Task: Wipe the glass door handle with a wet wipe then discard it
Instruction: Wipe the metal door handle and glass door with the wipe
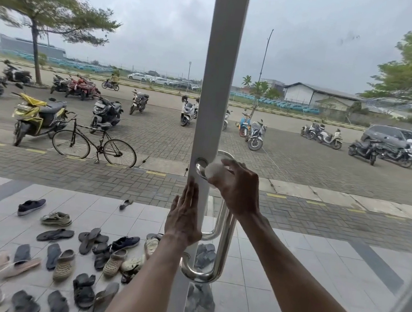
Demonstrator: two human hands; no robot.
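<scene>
- The right hand (237,184) is up at the top bend of the polished stainless-steel tubular door handle (223,249). Its fingers curl round a bunched white wet wipe (213,169) and press it to the metal just beside the upper round mount.
- The left hand (183,219) lies flat with fingers straight and grips nothing. Its palm is against the white upright door frame (220,81), just left of the handle, steadying the door by the look of it.
- Here's the key relation: the handle's long axis runs vertical, and nearly all of its bar lies below the right hand, dropping to the lower bend near the bottom mount.
- So the wipe sits at the top end. My read is that the next stroke goes straight down the bar, and the right hand is the one placed for it.
- Discarding is not yet due, and no bin is in sight.
</scene>
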